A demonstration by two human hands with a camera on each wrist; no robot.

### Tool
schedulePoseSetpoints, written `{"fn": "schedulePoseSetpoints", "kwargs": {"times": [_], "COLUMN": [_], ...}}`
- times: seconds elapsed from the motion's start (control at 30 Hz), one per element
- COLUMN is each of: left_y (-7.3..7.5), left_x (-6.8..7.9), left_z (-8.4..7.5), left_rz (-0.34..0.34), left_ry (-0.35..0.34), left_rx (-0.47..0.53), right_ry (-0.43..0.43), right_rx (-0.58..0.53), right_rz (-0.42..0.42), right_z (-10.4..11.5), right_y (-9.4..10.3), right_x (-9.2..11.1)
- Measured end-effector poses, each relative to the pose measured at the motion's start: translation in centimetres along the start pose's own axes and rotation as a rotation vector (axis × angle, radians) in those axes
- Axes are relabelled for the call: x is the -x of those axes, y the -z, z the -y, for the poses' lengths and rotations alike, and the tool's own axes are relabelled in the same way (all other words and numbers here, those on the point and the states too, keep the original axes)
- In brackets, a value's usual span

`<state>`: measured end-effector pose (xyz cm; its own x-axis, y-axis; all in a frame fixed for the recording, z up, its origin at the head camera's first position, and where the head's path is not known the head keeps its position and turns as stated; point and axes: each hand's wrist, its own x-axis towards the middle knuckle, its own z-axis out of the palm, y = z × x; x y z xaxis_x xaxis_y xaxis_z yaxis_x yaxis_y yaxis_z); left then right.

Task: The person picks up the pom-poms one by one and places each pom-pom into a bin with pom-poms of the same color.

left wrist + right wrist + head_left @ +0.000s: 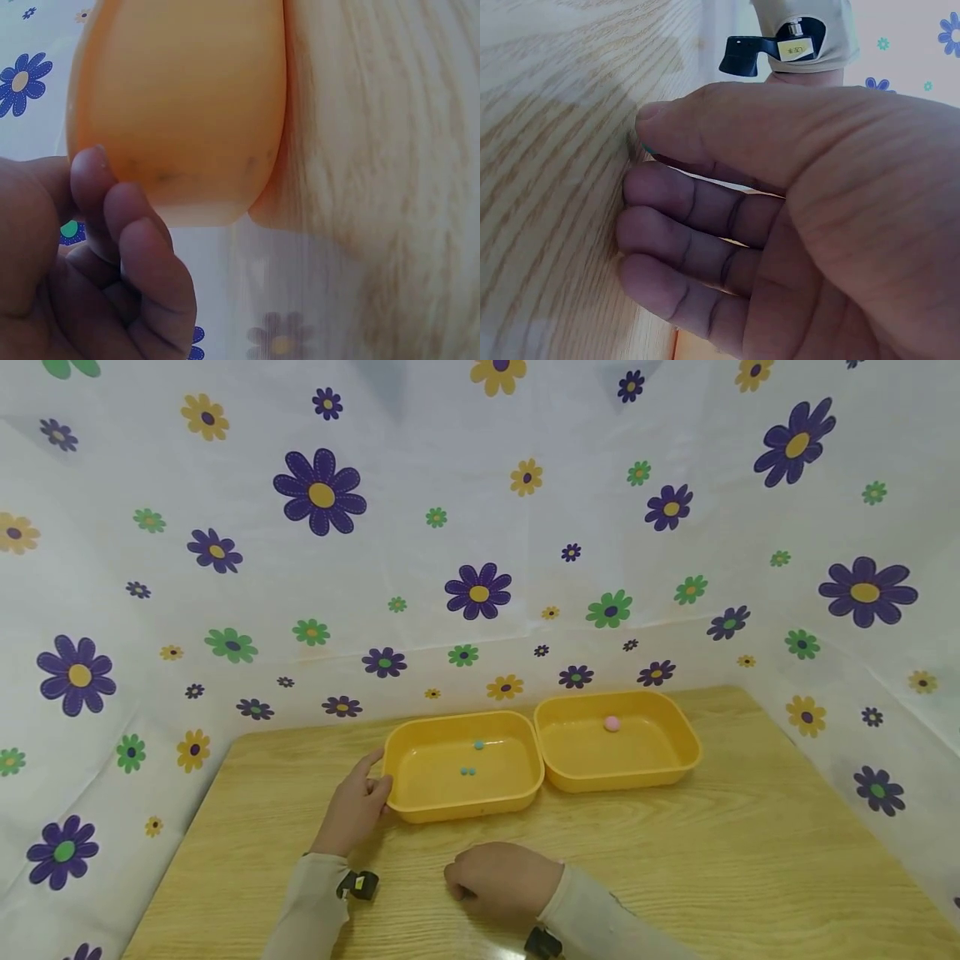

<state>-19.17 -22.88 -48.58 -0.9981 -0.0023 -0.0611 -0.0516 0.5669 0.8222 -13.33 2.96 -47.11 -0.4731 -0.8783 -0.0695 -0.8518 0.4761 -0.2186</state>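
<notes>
Two trays (pixel 468 811) edge to edge

The head view looks forward and down over the tabletop (pixel 750 827), far enough back to take in the left hand (pixel 352 810), the right hand (pixel 506 881), both yellow trays (pixel 427 785) and the floral cloth (pixel 420 560) behind. The left wrist view sits close to its hand, facing the outer end of the left-hand tray, turned sideways with wood at its right; the head view shares that tray end. The right wrist view, also close and sideways, looks across the fingers and catches the left sleeve (pixel 840 37) and black camera mount (pixel 742 56), which the head view shares.
</notes>
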Motion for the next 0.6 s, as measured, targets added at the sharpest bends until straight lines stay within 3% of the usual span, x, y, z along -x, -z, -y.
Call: {"fn": "schedulePoseSetpoints", "kwargs": {"times": [0.6], "left_y": [0.05], "left_x": [0.42], "left_z": [-0.57], "left_rz": [-0.010], "left_ry": [0.005], "left_rx": [-0.004], "right_ry": [0.005], "right_rx": [0.000], "right_rz": [-0.017], "right_z": [-0.03], "right_y": [0.23], "right_x": [0.14]}}
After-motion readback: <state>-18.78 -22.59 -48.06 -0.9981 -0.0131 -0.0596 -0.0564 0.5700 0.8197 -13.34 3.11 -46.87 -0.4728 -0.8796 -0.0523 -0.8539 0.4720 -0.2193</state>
